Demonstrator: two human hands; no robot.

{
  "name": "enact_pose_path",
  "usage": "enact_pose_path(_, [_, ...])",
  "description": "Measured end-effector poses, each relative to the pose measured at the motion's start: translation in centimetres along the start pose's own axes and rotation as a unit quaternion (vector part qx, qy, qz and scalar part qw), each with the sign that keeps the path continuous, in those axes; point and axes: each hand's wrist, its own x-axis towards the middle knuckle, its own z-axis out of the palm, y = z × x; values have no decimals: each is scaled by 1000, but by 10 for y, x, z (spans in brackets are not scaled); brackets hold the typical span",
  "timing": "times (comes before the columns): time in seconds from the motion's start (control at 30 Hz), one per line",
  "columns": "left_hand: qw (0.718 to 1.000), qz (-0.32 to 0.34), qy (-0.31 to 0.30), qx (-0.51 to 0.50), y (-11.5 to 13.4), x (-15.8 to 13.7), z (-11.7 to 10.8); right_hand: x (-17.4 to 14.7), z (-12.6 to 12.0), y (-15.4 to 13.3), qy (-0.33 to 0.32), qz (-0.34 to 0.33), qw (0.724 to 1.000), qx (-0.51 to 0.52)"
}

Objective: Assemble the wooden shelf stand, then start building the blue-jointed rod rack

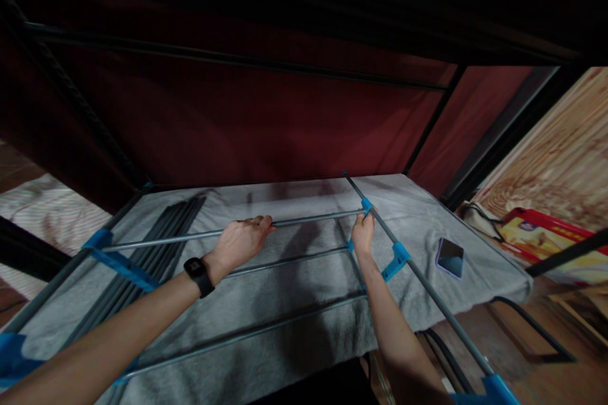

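Note:
A frame of thin grey metal tubes joined by blue plastic connectors stands over a grey cloth. My left hand (244, 239), with a black watch (198, 276) on its wrist, is wrapped over the upper crossbar (313, 220) near its middle. At that crossbar's right end, my right hand (363, 234) is closed on it, just under a blue connector (366, 204). The crossbar's left end meets another blue connector (99, 239). A long side tube (434, 297) runs along the right, carrying a blue bracket (398, 259). Part of the right fingers' grip is hidden.
Several loose grey tubes (164, 234) lie bundled on the grey cloth (304, 193) at left. A phone (450, 257) rests on the cloth at right. Dark red fabric (285, 120) and black bars enclose the back. A red and yellow box (546, 240) sits beyond the right edge.

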Motion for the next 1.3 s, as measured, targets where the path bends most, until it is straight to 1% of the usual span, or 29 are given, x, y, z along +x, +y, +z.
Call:
enact_pose_path(0.07, [1000, -9, -4, -9, 0, 1, -2, 2, 1, 0, 3, 2, 1000, 2])
enact_pose_path(0.13, [1000, -7, 5, -30, 1, -1, -3, 4, 1, 0, 3, 6, 1000, 12])
enact_pose_path(0.2, [997, 6, 46, -54, 8, -7, -2, 4, 0, 2, -1, 8, 1000, 23])
enact_pose_path(0.27, [991, 4, 117, -70, 20, -22, 7, -5, -2, 9, 2, 8, 1000, 27])
enact_pose_path(0.3, [986, -8, 151, -75, 28, -33, 15, -13, -4, 15, 7, 10, 1000, 27])
enact_pose_path(0.33, [979, -35, 183, -85, 36, -45, 26, -25, -6, 21, 13, 15, 999, 25])
enact_pose_path(0.37, [973, -63, 200, -101, 43, -59, 40, -39, -9, 29, 19, 24, 999, 25])
enact_pose_path(0.4, [966, -95, 206, -120, 49, -73, 55, -56, -11, 37, 18, 34, 999, 26])
enact_pose_path(0.47, [946, -194, 199, -169, 55, -100, 87, -91, -16, 53, -1, 40, 999, 4])
enact_pose_path(0.53, [914, -303, 178, -201, 48, -123, 115, -120, -19, 65, -86, 1, 996, -22])
enact_pose_path(0.57, [892, -365, 169, -208, 41, -133, 125, -131, -19, 69, -131, -26, 991, -25])
enact_pose_path(0.6, [862, -428, 170, -212, 32, -142, 133, -140, -17, 71, -168, -54, 984, -27])
enact_pose_path(0.67, [795, -541, 178, -211, 11, -157, 140, -148, -11, 71, -222, -108, 969, -26])
enact_pose_path(0.7, [762, -585, 184, -207, 1, -163, 141, -149, -6, 70, -239, -131, 962, -26])
enact_pose_path(0.73, [736, -619, 190, -200, -8, -168, 142, -150, -1, 67, -253, -153, 955, -26])
enact_pose_path(0.77, [717, -642, 194, -192, -17, -171, 142, -149, 6, 65, -268, -173, 948, -26])
enact_pose_path(0.83, [696, -668, 188, -184, -32, -175, 142, -149, 18, 61, -296, -205, 932, -34])
enact_pose_path(0.97, [672, -706, 120, -190, -53, -174, 143, -150, 38, 54, -348, -250, 901, -73])
enact_pose_path(1.03, [661, -719, 98, -192, -59, -174, 144, -150, 45, 50, -371, -264, 885, -96])
enact_pose_path(1.1, [659, -721, 94, -193, -63, -174, 146, -151, 50, 44, -391, -277, 870, -116])
enact_pose_path(1.2, [665, -719, 91, -183, -64, -175, 148, -154, 59, 34, -414, -295, 850, -136])
enact_pose_path(1.3, [669, -717, 86, -175, -64, -175, 149, -160, 68, 27, -419, -312, 838, -157])
